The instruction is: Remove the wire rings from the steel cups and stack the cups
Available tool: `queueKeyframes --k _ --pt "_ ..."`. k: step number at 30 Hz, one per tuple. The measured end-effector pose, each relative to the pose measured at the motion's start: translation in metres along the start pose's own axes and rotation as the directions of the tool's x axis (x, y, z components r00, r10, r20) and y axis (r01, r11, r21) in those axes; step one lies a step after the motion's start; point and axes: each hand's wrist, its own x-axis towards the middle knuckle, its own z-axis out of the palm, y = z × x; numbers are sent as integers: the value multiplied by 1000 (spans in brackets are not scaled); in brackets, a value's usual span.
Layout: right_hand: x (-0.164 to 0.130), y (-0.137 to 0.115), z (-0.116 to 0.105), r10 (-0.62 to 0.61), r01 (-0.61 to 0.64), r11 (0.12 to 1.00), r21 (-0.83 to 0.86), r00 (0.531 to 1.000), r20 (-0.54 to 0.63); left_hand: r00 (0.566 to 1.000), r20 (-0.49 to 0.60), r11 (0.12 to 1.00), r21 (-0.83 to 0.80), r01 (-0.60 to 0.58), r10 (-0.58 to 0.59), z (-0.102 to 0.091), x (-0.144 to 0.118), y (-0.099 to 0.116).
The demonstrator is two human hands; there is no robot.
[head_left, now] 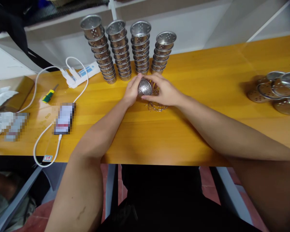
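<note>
A metal cup (pixel 145 87) is sitting between the person's two hands, near the middle of the tabletop (pixel 169 138) from left to right and closer to the far edge than to the near one. Its round, holed end is facing up and toward the near edge, so its long axis is running roughly toward the wearer, foreshortened; whether this end is the base or the inside seen through the mouth, I cannot tell.

The left hand (pixel 132 90) is pressing along the cup's left side, its fingers held close together. The right hand (pixel 166 89) is curving round the other side, thumb at the lower rim, its fingers bent and partly spread, closed only as far as the cup is allowing. Loops of wire (pixel 158 107) are lying under and just beside the right hand.

Beyond the hands, four upright cup stacks (pixel 140 48) are standing along the far edge, mouths pointing up. Left of them a power strip (pixel 84 74) is lying by that edge. A screwdriver (pixel 49 95) and a plugged-in phone (pixel 64 118) are lying farther left, the phone nearer the near edge. Toward the right end, more cups (pixel 277 90) are clustering.
</note>
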Motion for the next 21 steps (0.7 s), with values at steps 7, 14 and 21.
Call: queueKeyframes --k 7,14,21 --pt "3 17 -71 -15 -61 976 -209 939 -343 995 -17 983 153 103 -102 -12 -3 17" --pt "3 18 -107 311 -641 714 -283 652 -692 997 -65 971 237 44 -30 -22 8 14" --pt "-1 40 -79 683 -839 524 -149 518 -515 995 -80 967 244 75 -57 -16 4 16"
